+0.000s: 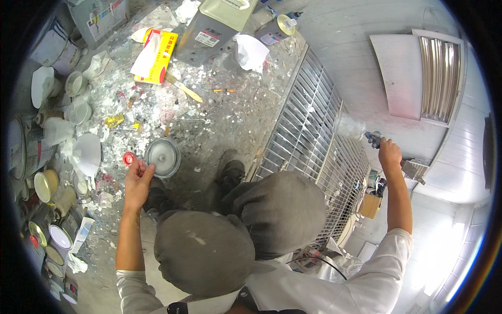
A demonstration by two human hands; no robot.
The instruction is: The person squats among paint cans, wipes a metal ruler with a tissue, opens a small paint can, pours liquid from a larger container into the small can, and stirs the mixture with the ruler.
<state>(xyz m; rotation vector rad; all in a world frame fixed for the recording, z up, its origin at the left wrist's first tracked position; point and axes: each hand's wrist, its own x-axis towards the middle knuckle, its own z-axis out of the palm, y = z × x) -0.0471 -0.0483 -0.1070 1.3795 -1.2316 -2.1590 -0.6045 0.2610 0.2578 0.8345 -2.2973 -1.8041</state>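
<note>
Nearest the camera, two bent knees (pixel 204 256) in dark grey trousers are seen, set over a paint-spattered floor (pixel 204 123). The left hand (pixel 137 182) is lowered just beside a round grey container (pixel 178 158), its fingers half curled, with a red cap (pixel 128 158) at their tips; whether the cap is gripped or merely touched cannot be told. By the right hand (pixel 390 156), closed firmly, a spray gun (pixel 373 139) with a clear cup (pixel 350 127) is held well out to the side, toward a metal grating (pixel 298 118). The container could be tipped if its rim were caught by the left thumb or a shoe, and the cap could be lost among the scraps if loosely pinched. The gun's cup could be knocked on the grating's bars by a careless inward swing. On the left, movement is hemmed in by a white paper cup (pixel 88 154) and crowded pots (pixel 46 186); more open floor is offered ahead, between a brush (pixel 184 88) and the grating's edge.
</note>
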